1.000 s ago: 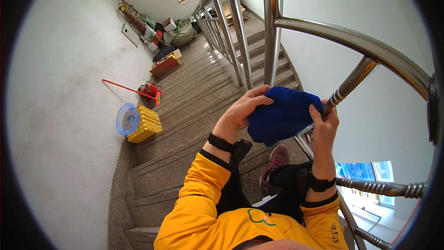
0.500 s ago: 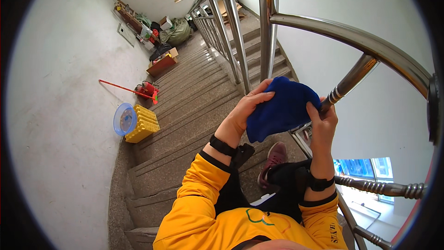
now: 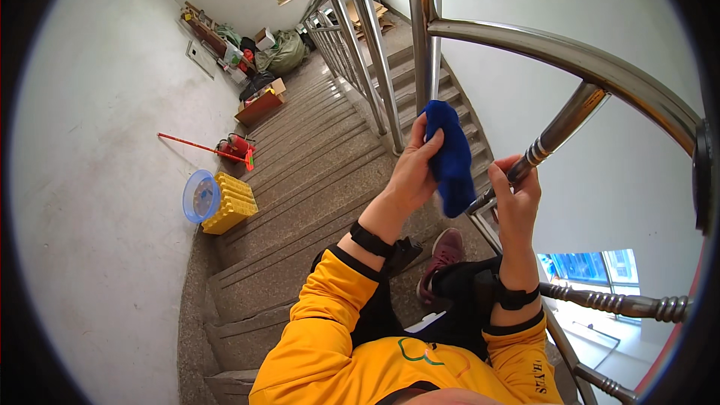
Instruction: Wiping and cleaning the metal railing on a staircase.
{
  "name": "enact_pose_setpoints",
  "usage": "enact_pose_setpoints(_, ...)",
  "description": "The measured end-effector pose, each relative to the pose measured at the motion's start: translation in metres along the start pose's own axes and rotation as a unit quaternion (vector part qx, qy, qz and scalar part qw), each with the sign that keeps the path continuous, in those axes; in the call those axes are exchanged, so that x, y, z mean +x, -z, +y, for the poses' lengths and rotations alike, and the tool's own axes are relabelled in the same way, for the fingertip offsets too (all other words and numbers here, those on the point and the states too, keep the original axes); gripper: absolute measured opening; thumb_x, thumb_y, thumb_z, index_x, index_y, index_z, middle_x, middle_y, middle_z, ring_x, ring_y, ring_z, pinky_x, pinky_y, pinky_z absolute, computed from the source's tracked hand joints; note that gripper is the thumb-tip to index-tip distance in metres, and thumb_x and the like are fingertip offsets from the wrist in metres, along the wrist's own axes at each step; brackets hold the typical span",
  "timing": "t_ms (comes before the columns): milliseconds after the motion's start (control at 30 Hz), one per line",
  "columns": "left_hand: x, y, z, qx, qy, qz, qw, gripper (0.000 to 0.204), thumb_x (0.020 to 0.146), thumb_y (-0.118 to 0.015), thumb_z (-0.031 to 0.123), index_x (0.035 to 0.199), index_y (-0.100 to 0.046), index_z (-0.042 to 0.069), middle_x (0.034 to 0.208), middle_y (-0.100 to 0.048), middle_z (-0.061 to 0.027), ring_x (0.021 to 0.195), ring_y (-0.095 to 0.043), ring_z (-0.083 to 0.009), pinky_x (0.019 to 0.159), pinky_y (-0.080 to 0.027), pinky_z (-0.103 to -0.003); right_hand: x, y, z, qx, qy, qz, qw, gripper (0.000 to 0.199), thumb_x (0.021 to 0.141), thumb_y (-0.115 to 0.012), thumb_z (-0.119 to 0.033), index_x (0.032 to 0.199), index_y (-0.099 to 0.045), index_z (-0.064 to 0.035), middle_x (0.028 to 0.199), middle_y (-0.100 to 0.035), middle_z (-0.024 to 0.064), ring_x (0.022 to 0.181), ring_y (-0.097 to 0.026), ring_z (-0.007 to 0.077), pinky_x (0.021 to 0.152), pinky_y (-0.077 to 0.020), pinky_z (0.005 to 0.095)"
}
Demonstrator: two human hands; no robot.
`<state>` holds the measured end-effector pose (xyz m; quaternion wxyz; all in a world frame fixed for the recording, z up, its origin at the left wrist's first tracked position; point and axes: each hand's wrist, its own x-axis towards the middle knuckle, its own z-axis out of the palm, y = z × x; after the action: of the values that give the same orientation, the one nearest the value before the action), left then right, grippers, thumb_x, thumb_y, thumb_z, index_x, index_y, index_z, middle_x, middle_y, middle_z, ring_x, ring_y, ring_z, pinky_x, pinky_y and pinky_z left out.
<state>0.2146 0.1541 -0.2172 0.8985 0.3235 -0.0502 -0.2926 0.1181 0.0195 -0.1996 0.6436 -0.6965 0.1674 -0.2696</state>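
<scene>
A bunched, folded blue cloth (image 3: 450, 165) hangs from my left hand (image 3: 414, 169), pinched between the thumb and fingers along its left edge. To the right, my right hand (image 3: 517, 193) has let the cloth go. Its thumb and fingers are curled round the lower part of a ringed metal baluster (image 3: 559, 131) of the stair railing. How firmly it grips there is hard to see. The cloth's lower end is slightly blurred and lies just left of that baluster.
A curved steel handrail (image 3: 555, 45) runs above my right hand. Stone steps (image 3: 300, 210) descend ahead. By the left wall stand a yellow crate (image 3: 231, 202), a blue basin (image 3: 201, 196) and red fire extinguishers (image 3: 234, 146). Sacks (image 3: 283, 52) and boxes lie on the landing.
The cloth, spread between both hands before, now hangs folded and narrow from my left hand alone. My right hand has come off it and curls at the baluster. The left hand has shifted slightly right.
</scene>
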Motion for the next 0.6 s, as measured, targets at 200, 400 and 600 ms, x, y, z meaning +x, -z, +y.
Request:
enact_pose_setpoints(200,-0.002,-0.017,-0.029,0.032,-0.034,-0.015,0.999,0.041,0.095,-0.048,0.014,0.134,-0.034,0.017,0.120,-0.049,-0.0028,0.103,-0.053,-0.0121,0.086,-0.048,-0.028,0.000,-0.001,0.004,-0.001,0.005,0.020,1.000,0.018,0.079,-0.067,-0.008,0.091,-0.054,-0.0041,0.077,-0.051,-0.0018,0.070,-0.048,0.0059,0.065,-0.0392,0.0196)
enact_pose_setpoints(400,-0.013,-0.029,-0.019,0.064,0.044,-0.100,0.992,0.045,0.098,-0.042,0.029,0.138,-0.032,0.011,0.118,-0.051,-0.0031,0.103,-0.053,-0.0101,0.085,-0.048,-0.027,0.001,0.000,0.004,-0.011,-0.002,0.026,1.000,0.025,0.078,-0.070,-0.011,0.096,-0.054,-0.0034,0.082,-0.051,-0.0004,0.073,-0.049,0.0069,0.067,-0.0413,0.0203)
enact_pose_setpoints(600,-0.008,-0.019,-0.011,-0.039,0.066,-0.148,0.986,0.045,0.098,-0.038,0.027,0.139,-0.031,0.009,0.121,-0.052,-0.0072,0.105,-0.055,-0.0169,0.085,-0.049,-0.033,-0.002,-0.001,-0.001,-0.018,-0.006,0.015,1.000,0.037,0.075,-0.074,-0.016,0.102,-0.051,-0.0028,0.085,-0.053,0.0008,0.076,-0.051,0.0089,0.071,-0.0431,0.0211)
